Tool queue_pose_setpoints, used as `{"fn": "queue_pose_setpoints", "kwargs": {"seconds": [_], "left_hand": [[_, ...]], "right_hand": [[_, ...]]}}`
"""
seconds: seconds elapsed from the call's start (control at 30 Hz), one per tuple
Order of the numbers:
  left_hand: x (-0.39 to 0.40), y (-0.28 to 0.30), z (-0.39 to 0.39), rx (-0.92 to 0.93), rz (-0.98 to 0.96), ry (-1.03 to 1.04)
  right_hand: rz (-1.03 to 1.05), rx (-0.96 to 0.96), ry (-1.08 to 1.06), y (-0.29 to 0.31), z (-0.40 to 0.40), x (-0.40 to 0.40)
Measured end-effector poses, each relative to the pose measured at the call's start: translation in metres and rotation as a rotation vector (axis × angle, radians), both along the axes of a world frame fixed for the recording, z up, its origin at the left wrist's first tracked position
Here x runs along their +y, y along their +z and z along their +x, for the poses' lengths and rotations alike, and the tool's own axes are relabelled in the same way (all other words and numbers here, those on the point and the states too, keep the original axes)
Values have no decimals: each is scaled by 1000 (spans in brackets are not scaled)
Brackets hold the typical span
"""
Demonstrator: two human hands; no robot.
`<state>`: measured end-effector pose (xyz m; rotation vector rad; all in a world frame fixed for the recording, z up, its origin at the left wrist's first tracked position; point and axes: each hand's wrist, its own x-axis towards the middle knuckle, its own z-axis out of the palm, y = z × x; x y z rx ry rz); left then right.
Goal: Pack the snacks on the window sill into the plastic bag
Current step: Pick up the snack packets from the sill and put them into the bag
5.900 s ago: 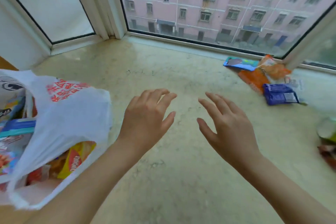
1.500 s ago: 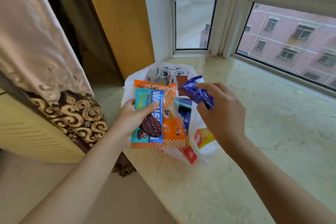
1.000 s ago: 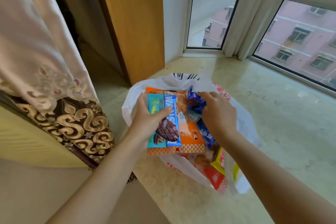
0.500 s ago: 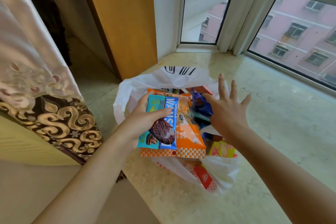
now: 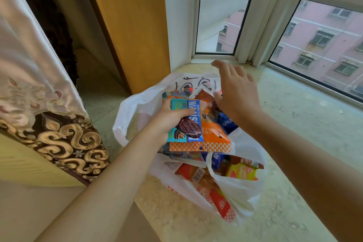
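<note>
L hand [image 5: 167, 120] grips blue wafer pack [image 5: 186, 122] + orange pack [image 5: 214, 137] over mouth of plastic bag [image 5: 241, 192] on window sill [image 5: 304, 143]; R hand [image 5: 237, 96] above bag, fingers spread, holding nothing

Soft, even daylight is admitted through the windows [image 5: 322, 45] at upper right. The sill [image 5: 306, 124] is brightly lit; the gap behind the curtain [image 5: 39, 88] is left dark. Edges are bent by wide-angle distortion. The right hand [image 5: 237, 94] is slightly motion-blurred.
</note>
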<state>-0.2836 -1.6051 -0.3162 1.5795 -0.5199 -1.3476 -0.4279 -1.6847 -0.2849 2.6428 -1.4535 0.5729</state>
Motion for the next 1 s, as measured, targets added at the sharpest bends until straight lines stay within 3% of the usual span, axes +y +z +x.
{"fn": "queue_pose_setpoints", "kwargs": {"seconds": [0.17,0.33,0.53,0.7,0.8,0.9,1.0], "left_hand": [[-3,-3,5,15,-36,9],[-27,-9,-5,-159,-188,17],[-49,-44,4,-708,-94,-9],[-32,-53,-1,-1102,-133,-168],[-2,-46,-19,-1199,-283,-263],[27,-43,-34,-1355,-390,-409],[40,-45,-44,-1569,-357,-608]], "right_hand": [[-72,215,-9,8,36,-22],[-140,-202,-133,30,29,-38],[-144,-224,-103,14,17,-34],[-101,-100,-24,-2,-4,-25],[-131,-12,-2,-13,-29,-4],[-251,88,291,-33,-64,22],[-94,351,541,-60,-92,42]]}}
